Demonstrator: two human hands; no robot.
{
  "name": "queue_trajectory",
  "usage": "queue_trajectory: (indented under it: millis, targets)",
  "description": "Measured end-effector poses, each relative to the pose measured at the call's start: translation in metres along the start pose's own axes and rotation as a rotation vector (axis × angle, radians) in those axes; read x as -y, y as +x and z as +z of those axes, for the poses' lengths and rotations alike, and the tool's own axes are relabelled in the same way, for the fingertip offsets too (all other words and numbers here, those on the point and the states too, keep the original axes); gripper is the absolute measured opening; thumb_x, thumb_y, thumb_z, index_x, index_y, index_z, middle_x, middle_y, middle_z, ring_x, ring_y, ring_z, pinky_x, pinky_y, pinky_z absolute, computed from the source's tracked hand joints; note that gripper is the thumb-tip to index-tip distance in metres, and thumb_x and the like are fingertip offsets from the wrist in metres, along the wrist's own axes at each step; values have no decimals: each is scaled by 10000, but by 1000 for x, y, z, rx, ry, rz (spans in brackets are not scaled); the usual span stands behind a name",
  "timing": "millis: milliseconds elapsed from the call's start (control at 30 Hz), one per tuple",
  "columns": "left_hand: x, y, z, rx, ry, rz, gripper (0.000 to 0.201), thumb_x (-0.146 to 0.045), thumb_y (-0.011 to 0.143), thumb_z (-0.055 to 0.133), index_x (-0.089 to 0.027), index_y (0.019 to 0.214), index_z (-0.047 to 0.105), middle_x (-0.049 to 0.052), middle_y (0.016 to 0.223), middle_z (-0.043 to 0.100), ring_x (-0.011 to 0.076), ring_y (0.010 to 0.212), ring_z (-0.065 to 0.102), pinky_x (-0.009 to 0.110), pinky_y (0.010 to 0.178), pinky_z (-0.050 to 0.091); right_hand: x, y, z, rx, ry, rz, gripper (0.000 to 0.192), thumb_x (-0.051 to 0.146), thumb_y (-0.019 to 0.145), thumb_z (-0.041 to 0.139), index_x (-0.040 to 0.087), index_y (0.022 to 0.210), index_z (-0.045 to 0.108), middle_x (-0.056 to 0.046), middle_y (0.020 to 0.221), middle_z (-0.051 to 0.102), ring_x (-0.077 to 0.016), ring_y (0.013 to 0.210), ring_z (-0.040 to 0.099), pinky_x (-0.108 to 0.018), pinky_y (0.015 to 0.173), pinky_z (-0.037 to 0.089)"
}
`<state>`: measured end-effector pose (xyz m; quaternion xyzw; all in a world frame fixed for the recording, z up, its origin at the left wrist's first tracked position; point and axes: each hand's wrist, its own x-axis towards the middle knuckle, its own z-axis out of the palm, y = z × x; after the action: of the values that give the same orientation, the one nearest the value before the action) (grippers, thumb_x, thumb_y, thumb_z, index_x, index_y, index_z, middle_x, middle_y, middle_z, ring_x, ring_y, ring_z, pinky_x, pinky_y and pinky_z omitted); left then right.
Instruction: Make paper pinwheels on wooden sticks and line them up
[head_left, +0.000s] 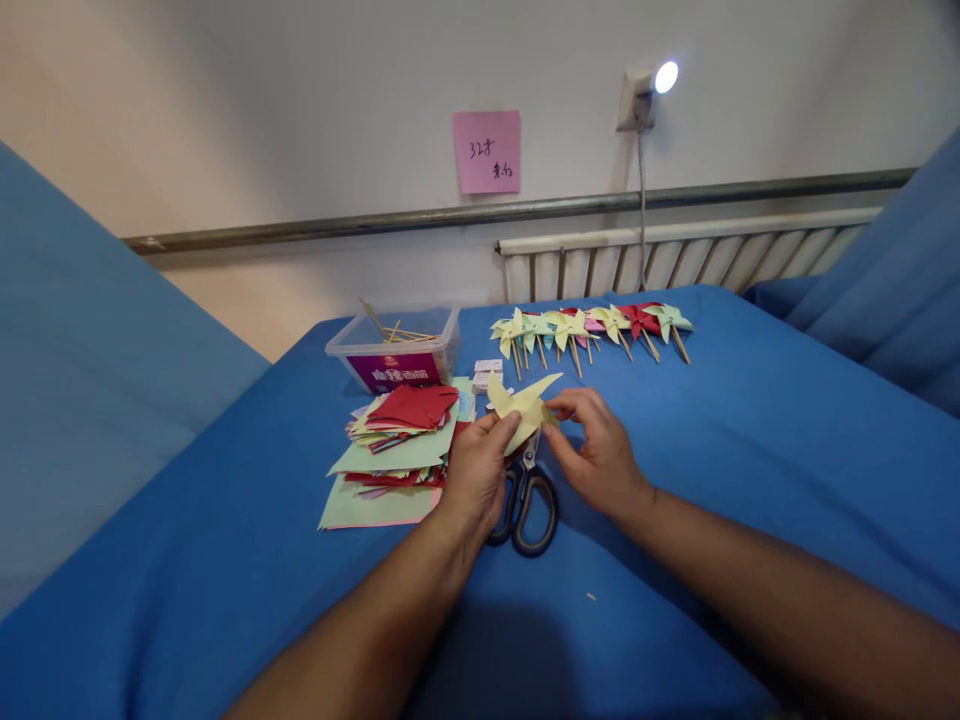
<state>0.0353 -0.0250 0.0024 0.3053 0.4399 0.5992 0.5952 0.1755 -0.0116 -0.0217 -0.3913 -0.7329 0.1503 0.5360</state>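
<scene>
Over the scissors (530,462), my forearms (720,550) converge, left hand (478,465) and right hand (602,455) both pinching the yellow paper (517,403). Its longest blade slants up-right.

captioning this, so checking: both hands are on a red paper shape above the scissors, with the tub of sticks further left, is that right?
Not red: the head view shows a pale yellow paper shape. The left hand and right hand are on it above the scissors, the tub of sticks further left.
</scene>
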Motion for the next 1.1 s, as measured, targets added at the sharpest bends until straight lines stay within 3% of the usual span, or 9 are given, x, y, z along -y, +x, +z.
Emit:
queue_trajectory:
  millis: [67, 133, 300, 433, 600, 900, 1100]
  targets:
    - [1, 0, 0, 0, 15, -11, 280, -322, 655, 780, -106, 819, 712, 71, 789, 732, 138, 660, 636, 245, 672, 472, -4, 1, 3, -70, 81, 146, 249, 277, 829, 607, 192, 1060, 569, -92, 1061, 598, -182, 832, 589, -352, 768, 485]
    - [3, 0, 1, -7, 34, -22, 271, -314, 638, 790, -102, 786, 709, 69, 757, 728, 133, 638, 624, 239, 645, 465, -6, 2, 6, -62, 195, 300, 288, 347, 806, 640, 186, 1035, 574, -78, 1010, 624, -170, 776, 594, -329, 715, 484]
    - [7, 1, 0, 10, 77, -30, 301, -301, 603, 812, -97, 802, 715, 66, 731, 727, 128, 602, 606, 245, 645, 465, -9, 4, 10, 46, 489, 524, 275, 449, 773, 658, 188, 777, 571, 18, 661, 580, -123, 587, 523, -258, 566, 415]
    - [9, 3, -3, 53, 105, -35, 392, -300, 597, 823, -92, 915, 724, 86, 795, 739, 155, 662, 640, 258, 675, 472, -11, 5, 10, 55, 566, 577, 313, 463, 730, 698, 187, 712, 551, 47, 587, 533, -100, 524, 472, -240, 517, 368]
    - [9, 5, -5, 67, 145, -36, 377, -307, 615, 812, -89, 912, 731, 94, 816, 741, 158, 686, 646, 265, 702, 483, -15, 4, 12, 70, 565, 595, 316, 442, 701, 725, 186, 706, 540, 37, 601, 560, -107, 531, 496, -243, 520, 385]
    - [14, 5, -9, 30, 133, -95, 353, -300, 599, 807, -86, 870, 738, 101, 794, 736, 162, 653, 643, 269, 655, 495, -17, -1, 13, 136, 500, 624, 387, 539, 730, 672, 177, 849, 608, -25, 734, 662, -179, 672, 614, -304, 627, 480]
    - [17, 5, -9, 3, 132, -73, 309, -281, 624, 770, -81, 857, 735, 98, 762, 728, 158, 631, 635, 264, 632, 489, -38, 7, 2, -162, 378, 685, 359, 529, 802, 591, 190, 912, 632, -45, 863, 669, -191, 813, 628, -322, 729, 475]
